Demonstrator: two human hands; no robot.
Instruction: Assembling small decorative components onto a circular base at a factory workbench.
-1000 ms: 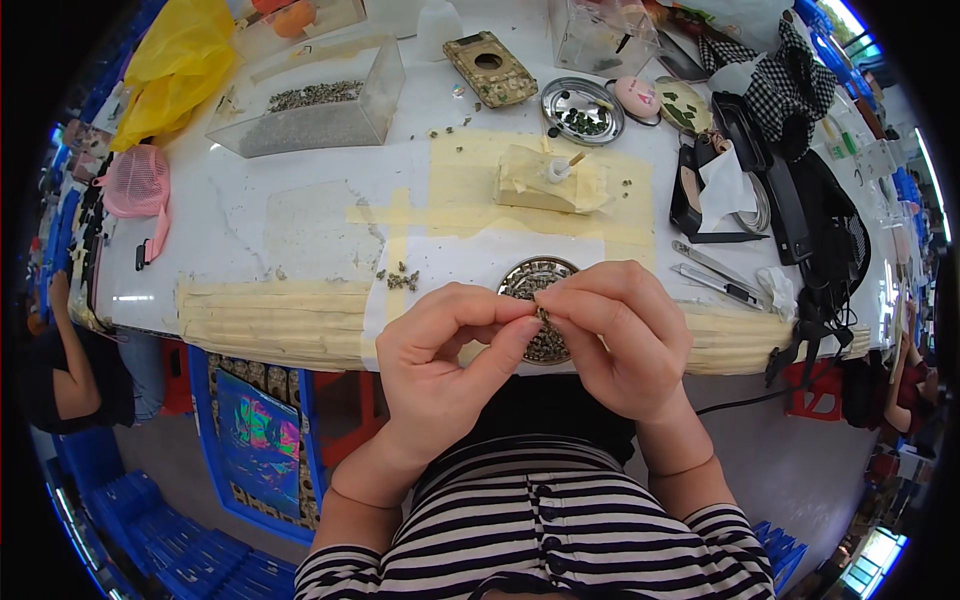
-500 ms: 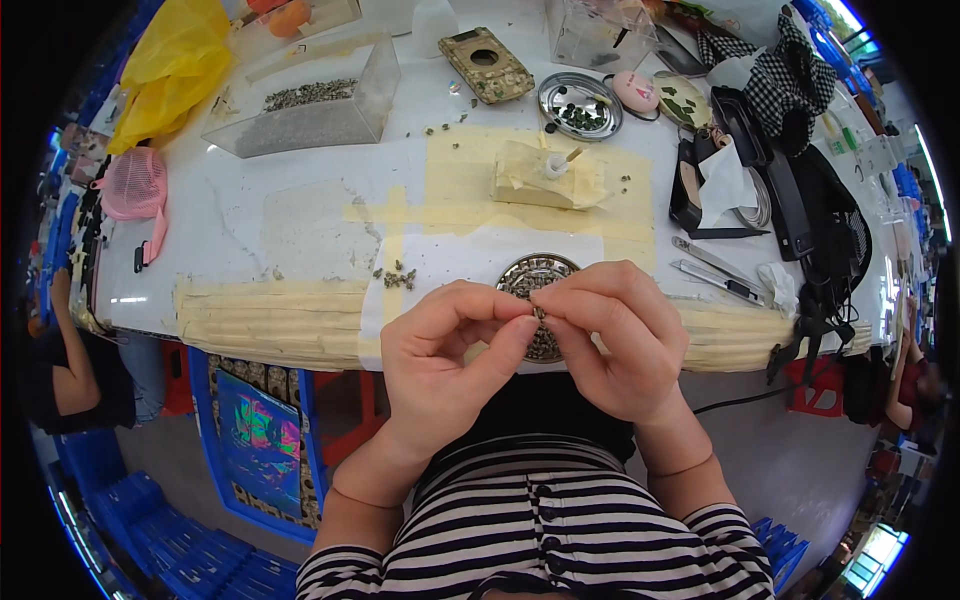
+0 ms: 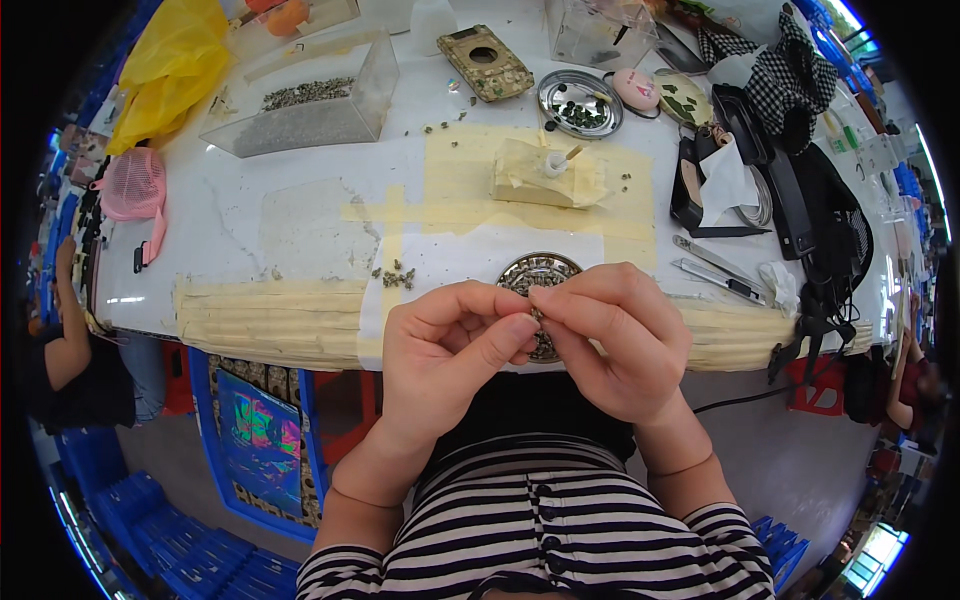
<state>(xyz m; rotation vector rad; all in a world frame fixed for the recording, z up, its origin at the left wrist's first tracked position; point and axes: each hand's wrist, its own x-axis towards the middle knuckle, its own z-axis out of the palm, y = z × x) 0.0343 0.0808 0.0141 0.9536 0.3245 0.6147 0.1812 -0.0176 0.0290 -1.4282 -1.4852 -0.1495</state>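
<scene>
- Change since the earlier frame: almost none; both hands stay raised together at the near edge of the bench (image 3: pixel 300 215), fingertips a shade tighter.
- Left hand (image 3: pixel 445 350): thumb and forefinger pinched shut on a tiny dark piece (image 3: pixel 537 316), mostly hidden between the fingertips.
- Right hand (image 3: pixel 610 340): fingers closed on the same piece from the other side, touching the left fingertips.
- Location of the piece: in the air, just above the small round metal dish (image 3: pixel 540 275) at the bench edge.
- Near by: a loose cluster of green beads (image 3: pixel 395 277) left of the dish; a taped block with a small pot (image 3: pixel 545 175) beyond; a second round tray of green bits (image 3: pixel 580 103) farther back; a clear box of grey-green grains (image 3: pixel 315 105) at far left.
- Handling note, as a judgement: keep the pinch light and work over the dish, so a dropped piece lands there and not on the floor.
</scene>
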